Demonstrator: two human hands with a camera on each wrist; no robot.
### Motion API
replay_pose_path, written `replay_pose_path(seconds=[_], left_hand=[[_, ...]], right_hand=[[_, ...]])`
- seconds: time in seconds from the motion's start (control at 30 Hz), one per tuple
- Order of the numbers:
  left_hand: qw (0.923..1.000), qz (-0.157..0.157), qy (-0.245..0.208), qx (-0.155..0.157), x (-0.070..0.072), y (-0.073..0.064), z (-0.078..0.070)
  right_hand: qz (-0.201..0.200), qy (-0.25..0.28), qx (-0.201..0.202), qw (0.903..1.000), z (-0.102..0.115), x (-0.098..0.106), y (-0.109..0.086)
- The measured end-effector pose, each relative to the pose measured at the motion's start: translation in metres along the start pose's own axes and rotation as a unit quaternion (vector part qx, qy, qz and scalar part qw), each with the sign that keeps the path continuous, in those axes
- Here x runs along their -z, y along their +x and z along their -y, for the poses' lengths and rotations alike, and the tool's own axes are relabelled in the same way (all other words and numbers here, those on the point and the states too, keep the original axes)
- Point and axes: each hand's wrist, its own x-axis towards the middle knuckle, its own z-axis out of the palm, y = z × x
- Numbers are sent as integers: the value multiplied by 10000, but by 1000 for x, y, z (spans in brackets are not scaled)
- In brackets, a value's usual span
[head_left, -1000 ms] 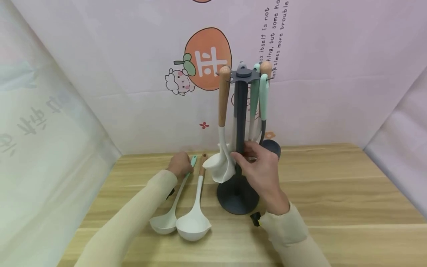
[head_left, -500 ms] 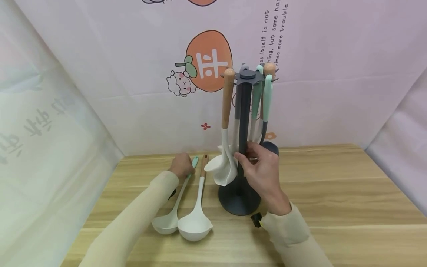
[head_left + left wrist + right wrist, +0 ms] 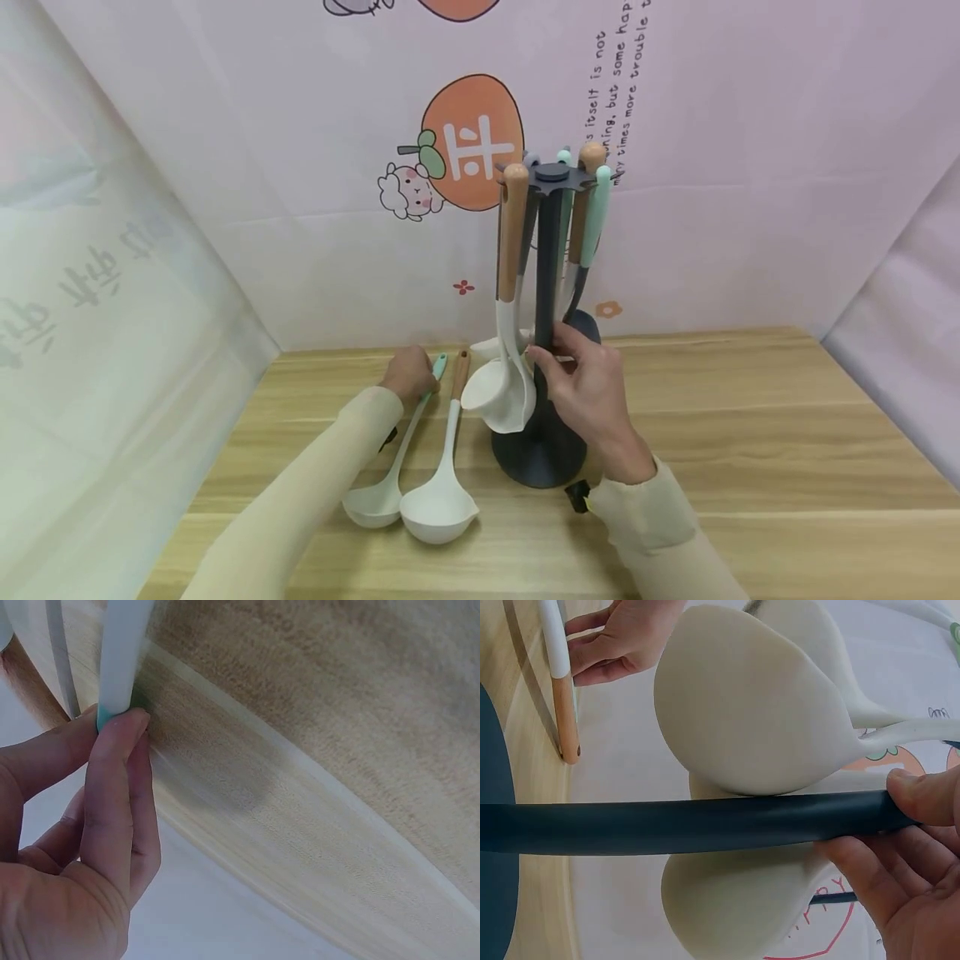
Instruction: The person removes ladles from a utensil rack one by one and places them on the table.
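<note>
My left hand (image 3: 408, 372) pinches the mint-green handle of a white ladle (image 3: 372, 505) lying on the table; the left wrist view shows thumb and fingers around that handle (image 3: 112, 715). Beside it lies a second white ladle (image 3: 438, 510) with a brown wooden handle. My right hand (image 3: 588, 379) grips the dark upright pole (image 3: 667, 829) of a rotating utensil rack, above its round base (image 3: 536, 462). Several utensils hang around the pole. In front is a white ladle (image 3: 491, 396) with a wooden handle (image 3: 513, 233); a dark ladle hangs behind the right hand, partly hidden.
The rack's notched top disc (image 3: 553, 175) carries wooden, mint and grey handles. A wood-grain table (image 3: 750, 433) extends to the right. White printed cloth (image 3: 315, 275) stands behind it and at the sides.
The rack's top has turned with its hanging utensils: the front wooden-handled ladle has come nearer, and the dark ladle has shifted left behind my right hand. Both hands keep nearly the same places.
</note>
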Motion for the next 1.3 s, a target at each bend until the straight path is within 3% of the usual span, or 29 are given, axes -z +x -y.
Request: replay_pose_path(seconds=[0.47,0.67,0.8,0.93,1.0,1.1,1.23,1.3], left_hand=[[10000,14,55,-2,2,-4,-2],[9998,15,193,-51,0,0,-1],[9989,-35,356,-316,-2,1,2],[9948,-522,114,-862,7,-13,-4],[9876,-905,-217,-1261,17,-23,-14],[9682,-1451,-803,-1874,36,-42,-37],[9272,-2202,-1479,-2646,65,-76,-73],[8994,-2589,-1848,-2997,77,-96,-90]], right_hand=[[309,225,-164,9991,-4,2,1],[350,283,-383,9983,-4,4,2],[391,245,-473,9978,-4,6,2],[421,269,-498,9975,-4,6,0],[439,296,-507,9973,-4,6,0],[457,253,-499,9974,-5,8,0],[495,155,-457,9976,-7,8,2],[523,164,-453,9975,-7,7,2]])
